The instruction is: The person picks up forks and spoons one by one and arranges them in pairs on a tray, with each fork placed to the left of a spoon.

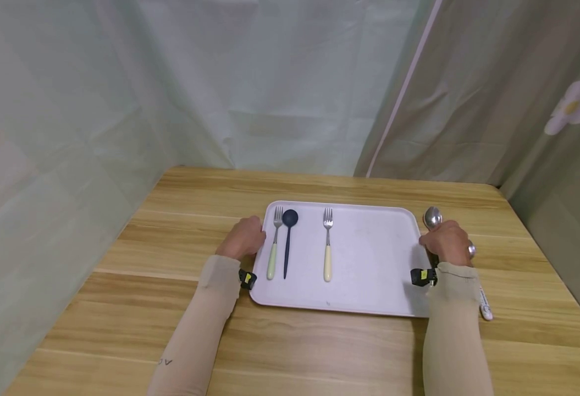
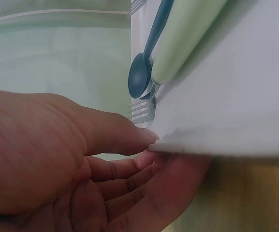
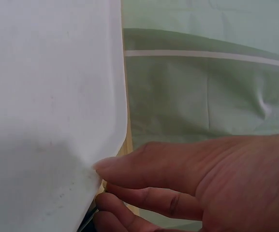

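Observation:
A white rectangular tray (image 1: pixel 374 258) is held by its two short sides. My left hand (image 1: pixel 242 239) grips the left rim, thumb above and fingers (image 2: pixel 154 198) curled beneath. On the right rim, my right hand (image 1: pixel 447 242) pinches with its thumb on top and fingertips under the edge. Three utensils lie on the tray with handles toward me: a fork with a pale green handle (image 1: pixel 272 261), a dark blue spoon (image 1: pixel 290 218) beside it, and a fork with a cream handle (image 1: pixel 327 264) nearer the middle. The right half of the tray bears nothing.
Right of the tray, a metal spoon (image 1: pixel 432 217) lies on the wooden table (image 1: pixel 339 352). Another shiny rounded end (image 1: pixel 471 249) and a white handle with dark marks (image 1: pixel 486 311) show around the right hand and forearm. Light green curtains (image 1: pixel 280 93) hang behind the table.

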Available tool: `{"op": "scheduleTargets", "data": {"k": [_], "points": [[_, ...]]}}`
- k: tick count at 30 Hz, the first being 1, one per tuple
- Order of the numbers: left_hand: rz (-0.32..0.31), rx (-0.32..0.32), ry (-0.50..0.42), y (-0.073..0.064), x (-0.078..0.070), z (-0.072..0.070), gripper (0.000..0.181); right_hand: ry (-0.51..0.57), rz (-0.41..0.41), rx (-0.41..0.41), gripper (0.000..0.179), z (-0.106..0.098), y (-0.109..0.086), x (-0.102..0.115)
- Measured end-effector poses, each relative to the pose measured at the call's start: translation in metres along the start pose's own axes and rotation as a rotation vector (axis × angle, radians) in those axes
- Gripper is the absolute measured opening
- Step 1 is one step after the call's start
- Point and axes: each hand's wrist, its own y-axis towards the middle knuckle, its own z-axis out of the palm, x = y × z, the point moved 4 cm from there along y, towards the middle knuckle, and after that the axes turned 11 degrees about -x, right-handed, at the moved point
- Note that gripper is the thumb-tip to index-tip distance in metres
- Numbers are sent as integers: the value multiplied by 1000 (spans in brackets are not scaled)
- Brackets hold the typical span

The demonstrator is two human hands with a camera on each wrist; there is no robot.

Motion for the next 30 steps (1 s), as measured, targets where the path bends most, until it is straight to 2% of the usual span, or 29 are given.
{"op": "scheduleTargets", "data": {"k": [7,14,21,30], "points": [[7,5,6,0,0,0,26,15,23,12,26,-3,-1,-2],[-10,20,9,1,0,-1,26,32,103,21,47,-5,0,-8],[9,8,3,0,0,-1,26,42,116,51,29,-6,2,-13],[8,4,7,0,-1,-1,26,27,111,50,31,-6,4,-19]]}}
